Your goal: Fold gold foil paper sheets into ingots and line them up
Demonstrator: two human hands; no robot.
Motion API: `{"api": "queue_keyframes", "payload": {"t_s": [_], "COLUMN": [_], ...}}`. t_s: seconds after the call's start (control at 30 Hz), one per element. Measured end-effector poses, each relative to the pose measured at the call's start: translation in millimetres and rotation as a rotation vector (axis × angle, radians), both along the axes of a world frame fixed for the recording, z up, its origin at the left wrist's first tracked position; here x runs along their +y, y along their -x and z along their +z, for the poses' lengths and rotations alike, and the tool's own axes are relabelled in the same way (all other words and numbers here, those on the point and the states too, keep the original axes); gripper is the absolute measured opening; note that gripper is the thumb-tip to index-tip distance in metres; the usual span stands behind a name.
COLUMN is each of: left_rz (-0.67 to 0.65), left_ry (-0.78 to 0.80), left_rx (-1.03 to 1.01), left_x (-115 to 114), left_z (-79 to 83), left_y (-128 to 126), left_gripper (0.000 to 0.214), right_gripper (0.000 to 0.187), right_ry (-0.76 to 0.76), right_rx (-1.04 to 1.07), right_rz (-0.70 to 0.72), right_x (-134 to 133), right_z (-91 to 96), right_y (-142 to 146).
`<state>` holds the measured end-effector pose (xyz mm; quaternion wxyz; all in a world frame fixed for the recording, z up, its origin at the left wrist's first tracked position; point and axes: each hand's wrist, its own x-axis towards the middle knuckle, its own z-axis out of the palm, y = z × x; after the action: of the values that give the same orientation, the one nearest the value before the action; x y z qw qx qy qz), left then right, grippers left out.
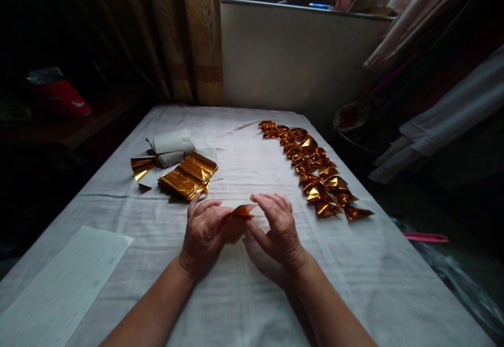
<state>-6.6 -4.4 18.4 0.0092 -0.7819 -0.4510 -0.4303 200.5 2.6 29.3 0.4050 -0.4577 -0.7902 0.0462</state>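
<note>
A small piece of gold foil paper [243,211], partly folded, is held up over the middle of the cloth. My left hand [205,231] pinches its left end between thumb and fingers. On the other side, my right hand [279,227] has thumb and fingers apart around the foil's right tip; whether they touch it I cannot tell. Just beyond my left hand lies a stack of gold foil sheets [189,174]. To the right, several folded gold foil pieces [311,166] form a long double row running away from me.
A white cloth [244,153] covers the table. Crumpled white paper [171,145] and a fanned gold foil scrap [142,167] lie behind the stack. A printed white sheet [66,289] is at front left. Beyond the right edge are a pink handle [426,237] and hanging clothes [452,105].
</note>
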Motion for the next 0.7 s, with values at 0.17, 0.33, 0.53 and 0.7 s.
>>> {"api": "queue_keyframes", "payload": {"t_s": [0.17,0.33,0.53,0.7], "left_rz": [-0.006,0.077,0.156,0.000], "left_ry": [-0.046,-0.052,-0.105,-0.049], "left_rx": [0.048,0.027,-0.052,0.069], "left_x": [-1,-2,0,-5], "left_z": [-1.8,1.0,-0.4,1.7], "left_y": [0,-5,-9,-12], "left_gripper": [0.022,0.028,0.025,0.013], "right_gripper": [0.043,0.024,0.013,0.027], "right_ry": [0.102,0.225,0.363,0.555], "right_rx": [0.091,0.161,0.527,0.801], "right_rz": [0.049,0.079,0.056,0.036], "right_x": [-6,-11,-6,-3], "right_z": [-4.5,-1.7,-4.4,-14.7], "right_y": [8,17,23,29]}}
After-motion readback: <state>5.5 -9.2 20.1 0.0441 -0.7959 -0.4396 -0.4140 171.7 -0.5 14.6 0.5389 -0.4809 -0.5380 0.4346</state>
